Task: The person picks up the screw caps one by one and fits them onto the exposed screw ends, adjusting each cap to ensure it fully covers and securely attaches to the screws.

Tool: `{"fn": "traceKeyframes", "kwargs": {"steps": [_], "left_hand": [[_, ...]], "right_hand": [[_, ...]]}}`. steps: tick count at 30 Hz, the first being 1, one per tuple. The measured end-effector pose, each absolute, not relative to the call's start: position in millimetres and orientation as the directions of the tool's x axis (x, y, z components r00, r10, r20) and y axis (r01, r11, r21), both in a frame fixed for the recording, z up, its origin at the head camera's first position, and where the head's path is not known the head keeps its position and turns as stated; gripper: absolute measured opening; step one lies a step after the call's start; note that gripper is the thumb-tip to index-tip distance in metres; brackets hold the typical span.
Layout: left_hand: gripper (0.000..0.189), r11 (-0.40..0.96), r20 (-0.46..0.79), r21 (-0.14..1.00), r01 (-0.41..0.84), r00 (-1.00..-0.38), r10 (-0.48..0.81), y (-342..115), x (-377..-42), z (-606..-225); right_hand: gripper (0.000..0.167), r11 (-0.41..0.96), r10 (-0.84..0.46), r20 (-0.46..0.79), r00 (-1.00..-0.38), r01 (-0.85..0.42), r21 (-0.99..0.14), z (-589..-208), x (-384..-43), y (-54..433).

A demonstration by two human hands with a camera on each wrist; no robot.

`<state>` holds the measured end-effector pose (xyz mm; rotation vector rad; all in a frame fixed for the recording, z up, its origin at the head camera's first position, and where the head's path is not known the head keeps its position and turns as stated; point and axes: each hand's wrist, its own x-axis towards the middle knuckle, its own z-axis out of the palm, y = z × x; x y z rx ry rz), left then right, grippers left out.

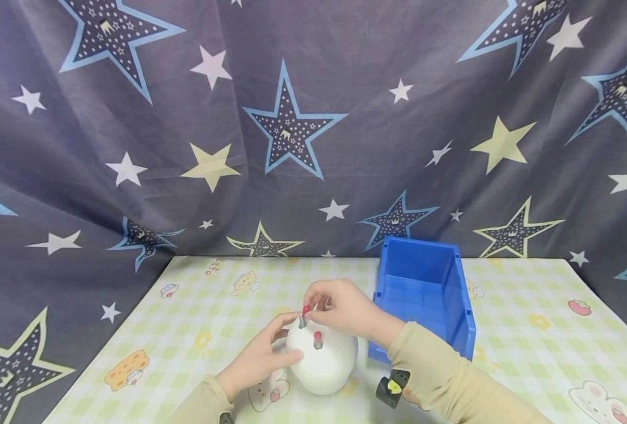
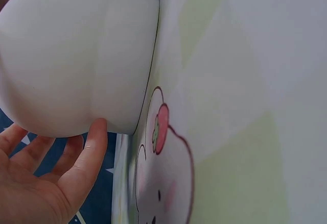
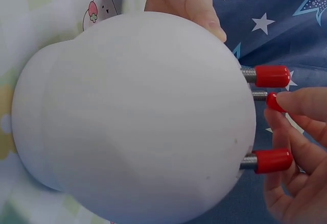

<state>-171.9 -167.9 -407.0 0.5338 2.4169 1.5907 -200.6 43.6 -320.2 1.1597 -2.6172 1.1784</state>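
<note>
A smooth white rounded body (image 1: 324, 365) with a narrower base sits on the table. Threaded metal studs stick out of its top, and red caps (image 3: 273, 161) cover two of them in the right wrist view. Between thumb and fingertips, my right hand (image 1: 340, 303) pinches another small red cap (image 3: 275, 103) at the end of a thinner stud (image 3: 259, 96). My left hand (image 1: 260, 356) holds the body's left side, thumb in front and fingers farther back. In the left wrist view, a fingertip of the left hand (image 2: 48, 183) touches the body near its base.
A blue plastic bin (image 1: 419, 288) stands just behind and right of the white body, beside my right forearm. The table carries a green checked cloth (image 1: 186, 335) with cartoon prints. A dark curtain with stars (image 1: 292, 200) hangs along the table's back edge.
</note>
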Motion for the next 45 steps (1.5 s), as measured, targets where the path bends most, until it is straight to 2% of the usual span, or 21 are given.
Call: {"fn": "traceKeyframes", "kwargs": {"steps": [18, 45], "left_hand": [[0.061, 0.338, 0.046, 0.918, 0.207, -0.903, 0.427, -168.3, -170.1, -408.3], [0.064, 0.363, 0.066, 0.906, 0.218, -0.919, 0.389, -166.6, -167.1, -407.5]], "right_hand": [[0.011, 0.463, -0.62, 0.362, -0.696, -0.698, -0.546, -322.6, -197.8, 37.2], [0.011, 0.48, -0.603, 0.382, -0.701, -0.701, -0.528, -325.0, -195.8, 35.1]]}}
